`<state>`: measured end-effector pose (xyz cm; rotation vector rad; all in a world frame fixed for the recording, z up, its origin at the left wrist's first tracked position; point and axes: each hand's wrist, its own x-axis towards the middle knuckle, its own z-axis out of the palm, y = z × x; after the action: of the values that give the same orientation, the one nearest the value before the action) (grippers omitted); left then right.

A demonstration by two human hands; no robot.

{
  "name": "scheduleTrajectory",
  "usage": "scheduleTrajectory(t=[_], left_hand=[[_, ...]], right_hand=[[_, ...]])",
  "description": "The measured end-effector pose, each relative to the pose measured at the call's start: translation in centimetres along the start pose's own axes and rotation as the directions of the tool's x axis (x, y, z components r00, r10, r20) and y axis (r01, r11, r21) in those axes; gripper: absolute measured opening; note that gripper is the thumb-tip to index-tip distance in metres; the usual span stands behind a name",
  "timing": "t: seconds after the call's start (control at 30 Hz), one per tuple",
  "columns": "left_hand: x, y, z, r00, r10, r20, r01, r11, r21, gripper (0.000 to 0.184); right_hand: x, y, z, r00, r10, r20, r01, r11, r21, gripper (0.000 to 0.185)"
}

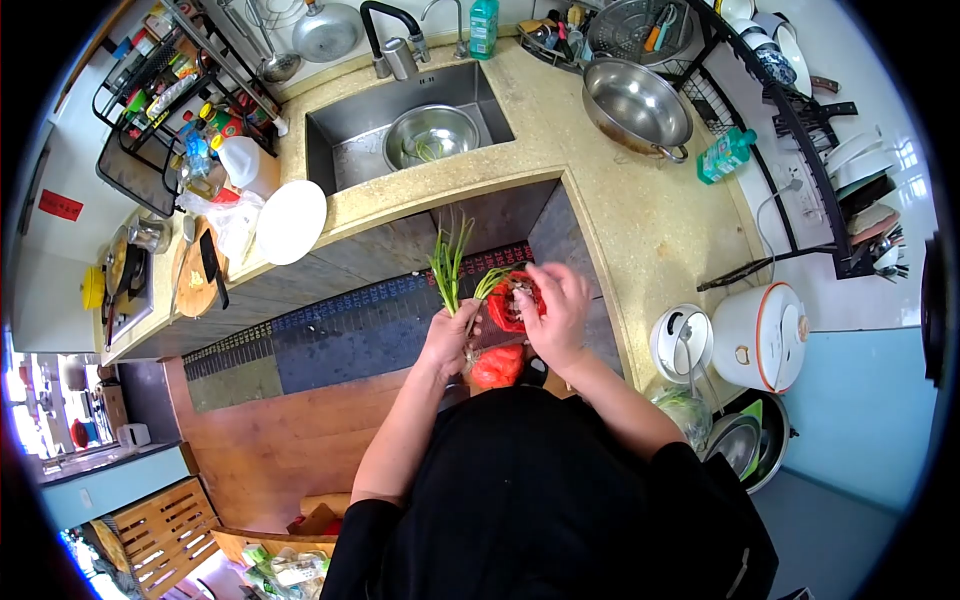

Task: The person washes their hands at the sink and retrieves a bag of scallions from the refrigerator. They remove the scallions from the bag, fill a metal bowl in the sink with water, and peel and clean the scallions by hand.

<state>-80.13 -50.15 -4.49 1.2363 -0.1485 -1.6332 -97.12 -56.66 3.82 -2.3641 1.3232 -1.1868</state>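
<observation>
Indoors, speckled counter, steel sink, wooden floor, left grip closed round green stalks, right grip unclear.

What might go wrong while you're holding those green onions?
The knife could get bumped and fall, since its handle seems to poke past the counter's edge.

The white plate might slip off, because it sits right by that edge too.

And some green onions could drop from the left hand, as they stick up loosely above the fist.
</observation>
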Motion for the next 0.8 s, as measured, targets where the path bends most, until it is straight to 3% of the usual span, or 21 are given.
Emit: scheduleTrajectory(t=[0.03, 0.07, 0.1, 0.13, 0.23, 0.33, 0.43, 0.53, 0.63, 0.8], left_hand=[[0.2, -0.2, -0.1, 1.0, 0.007, -0.008, -0.007, 1.0, -0.006, 0.013], [0.3, -0.4, 0.0, 1.0, 0.013, -0.013, -0.013, 1.0, -0.012, 0.011], [0.2, -0.2, 0.3, 1.0, 0.019, -0.016, -0.019, 1.0, -0.009, 0.01], [0.0, -0.1, 0.6, 0.999, 0.025, -0.022, -0.025, 1.0, -0.007, 0.009], [0.1, -0.4, 0.7, 0.999, 0.047, 0.001, -0.047, 0.999, -0.004, 0.008], [0.7, -0.9, -0.2, 0.997, 0.062, 0.041, -0.06, 0.996, -0.07, 0.008], [1.1, -1.0, -0.3, 0.996, 0.086, 0.029, -0.076, 0.966, -0.248, 0.01], [1.3, -1.0, -0.9, 0.999, 0.032, 0.006, -0.029, 0.97, -0.242, 0.009], [1.0, -0.6, -0.9, 0.998, 0.06, -0.035, -0.066, 0.974, -0.215, 0.011], [-0.5, 1.1, 1.0, 0.996, 0.072, -0.045, -0.077, 0.988, -0.135, 0.012]], right_hand=[[-0.3, 0.3, 0.3, 0.997, -0.041, 0.069, 0.038, 0.998, 0.041, 0.022], [-0.6, 0.2, 0.3, 0.964, 0.034, 0.262, -0.057, 0.995, 0.081, 0.018], [-1.0, -0.1, 1.2, 0.91, 0.226, 0.348, -0.298, 0.94, 0.169, 0.019], [-1.6, -0.1, 2.5, 0.806, 0.389, 0.446, -0.524, 0.82, 0.232, 0.022], [-4.4, 3.3, 8.2, 0.732, 0.431, 0.527, -0.678, 0.534, 0.505, 0.021], [-3.9, 2.5, 8.2, 0.659, 0.465, 0.592, -0.747, 0.31, 0.588, 0.018], [-3.7, 2.3, 7.5, 0.66, 0.437, 0.611, -0.749, 0.323, 0.578, 0.017], [-3.8, 1.8, 7.2, 0.659, 0.41, 0.63, -0.741, 0.21, 0.638, 0.011], [-3.2, 0.5, 6.3, 0.627, 0.43, 0.65, -0.72, 0.0, 0.694, 0.01], [-3.7, 0.9, 6.7, 0.691, 0.394, 0.606, -0.682, 0.08, 0.727, 0.009]])
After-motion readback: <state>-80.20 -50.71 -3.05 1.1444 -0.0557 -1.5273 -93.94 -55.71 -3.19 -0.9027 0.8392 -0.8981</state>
